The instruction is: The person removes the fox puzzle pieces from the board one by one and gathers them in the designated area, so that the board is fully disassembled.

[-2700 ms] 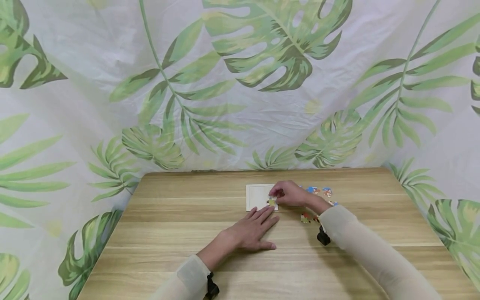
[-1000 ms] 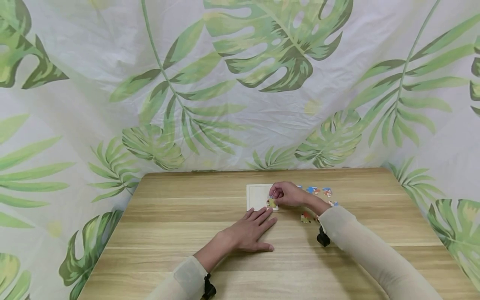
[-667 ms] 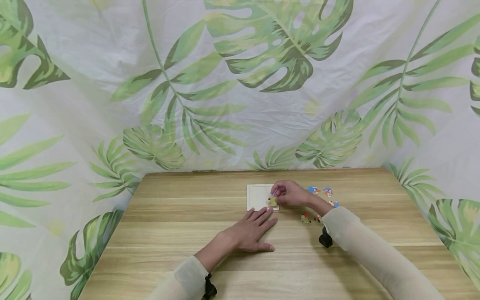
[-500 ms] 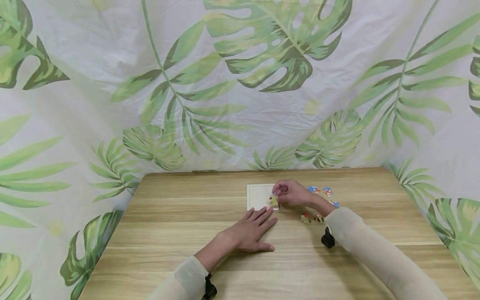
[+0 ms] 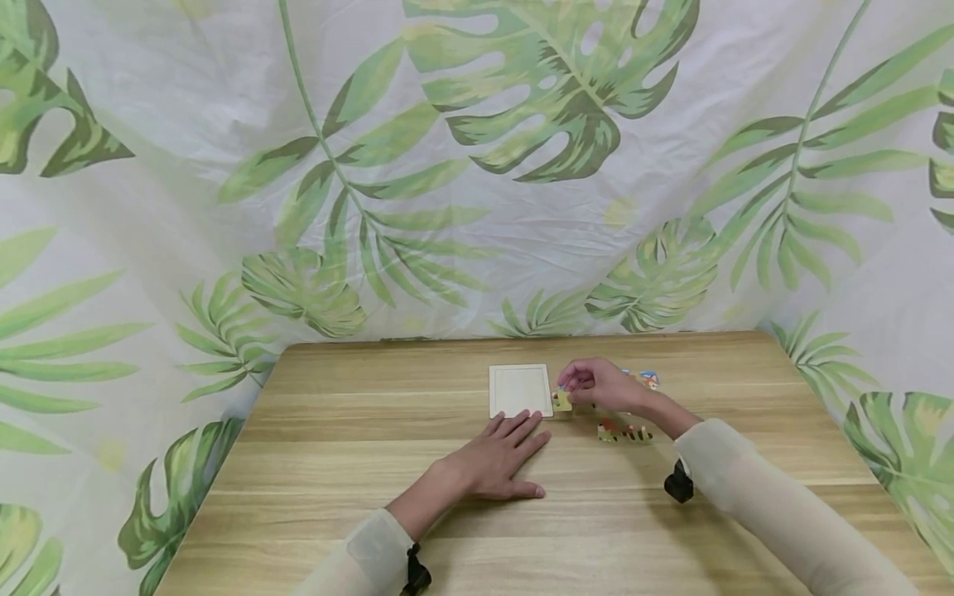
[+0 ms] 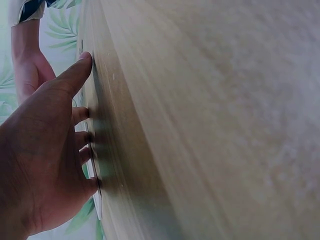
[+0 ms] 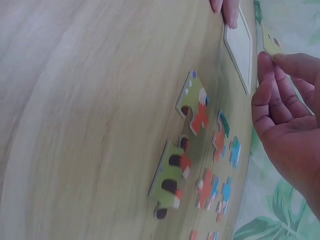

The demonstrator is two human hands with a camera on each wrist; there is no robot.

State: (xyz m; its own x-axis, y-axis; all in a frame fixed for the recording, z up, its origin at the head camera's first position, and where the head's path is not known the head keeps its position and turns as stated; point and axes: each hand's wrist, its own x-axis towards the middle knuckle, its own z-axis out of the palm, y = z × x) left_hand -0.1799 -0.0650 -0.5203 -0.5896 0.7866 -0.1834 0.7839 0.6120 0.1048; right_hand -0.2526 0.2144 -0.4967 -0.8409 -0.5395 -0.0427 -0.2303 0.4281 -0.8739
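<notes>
My right hand [image 5: 607, 386] pinches a yellow-green jigsaw puzzle piece [image 5: 562, 401] between thumb and fingertips, just right of the white puzzle tray [image 5: 520, 391]. In the right wrist view that piece [image 7: 271, 41] is raised off the table. The tray shows a bare, pale inside with a thin border line. My left hand [image 5: 498, 463] lies flat with spread fingers, its fingertips at the tray's near edge. In the left wrist view the left hand [image 6: 45, 155] shows its fingertips down against the tray and table.
Several loose puzzle pieces [image 5: 624, 432] lie on the wooden table [image 5: 358, 463] to the right, near my right wrist. More pieces [image 7: 205, 187], orange and blue, lie behind them, partly hidden by the right hand in the head view. A leaf-patterned cloth [image 5: 447, 215] hangs behind the table.
My right hand has carried the puzzle piece from over the tray's lower right corner to the right, beyond its edge. The left hand has stayed in place.
</notes>
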